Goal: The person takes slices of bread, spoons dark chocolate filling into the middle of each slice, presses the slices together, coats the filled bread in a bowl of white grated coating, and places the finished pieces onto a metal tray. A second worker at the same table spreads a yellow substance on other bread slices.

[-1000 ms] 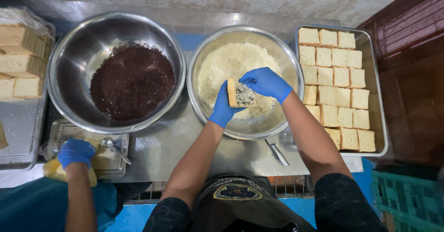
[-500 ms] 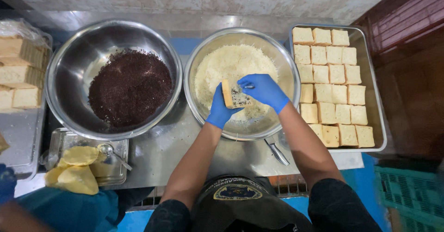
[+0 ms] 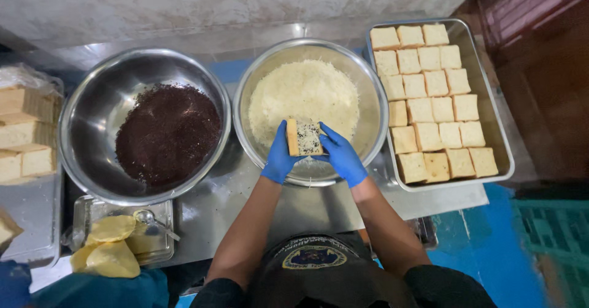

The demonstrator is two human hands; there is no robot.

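Both hands wear blue gloves and hold one square slice of bread [image 3: 304,138] over the near rim of a steel bowl [image 3: 373,99] filled with pale shredded cheese [image 3: 305,93]. The slice's top is covered with dark sprinkles and cheese. My left hand [image 3: 279,154] grips its left edge. My right hand [image 3: 341,154] grips its right and lower side.
A second steel bowl [image 3: 92,108] at left holds dark chocolate sprinkles [image 3: 167,133]. A steel tray [image 3: 488,108] at right carries several rows of plain bread squares. More bread is stacked at far left [image 3: 24,130]. A small tray with yellow gloves [image 3: 113,243] sits at lower left.
The slice has come back from over the cheese to the bowl's near rim, now held by both hands at its sides. The other person's blue-gloved hand at lower left has gone.
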